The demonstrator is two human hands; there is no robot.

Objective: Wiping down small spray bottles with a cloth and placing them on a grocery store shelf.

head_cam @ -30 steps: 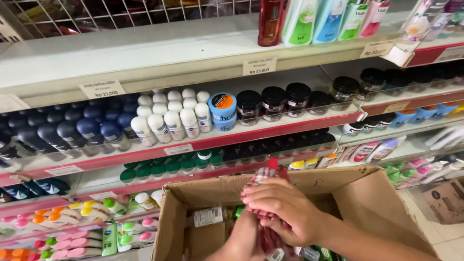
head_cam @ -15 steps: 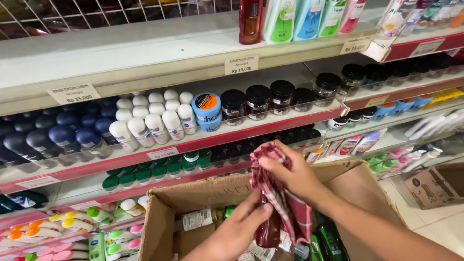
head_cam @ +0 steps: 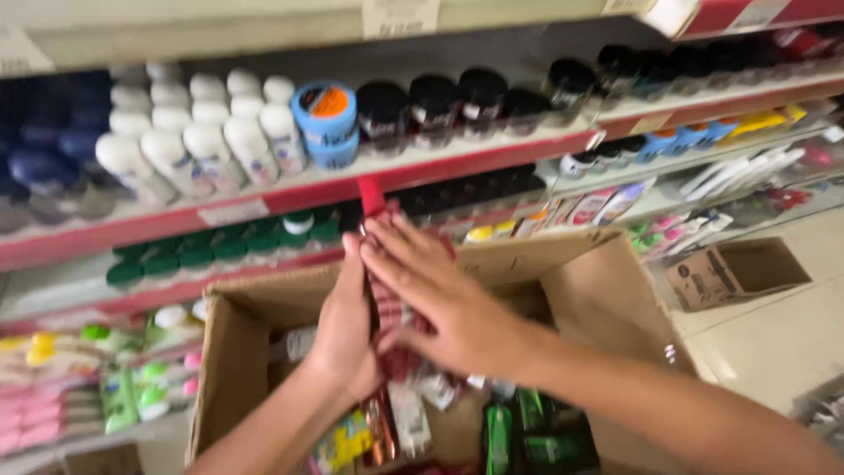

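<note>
A strip of red sachets (head_cam: 387,303) is gripped by the left hand (head_cam: 345,330) and pressed flat by the open fingers of the right hand (head_cam: 440,303), above the open box (head_cam: 607,299) below the shelf's red edge. One strip is lifted out, not yet hung or shelved. Green bottles (head_cam: 527,435) and other packets are left in the box, their number blurred beyond counting.
</note>
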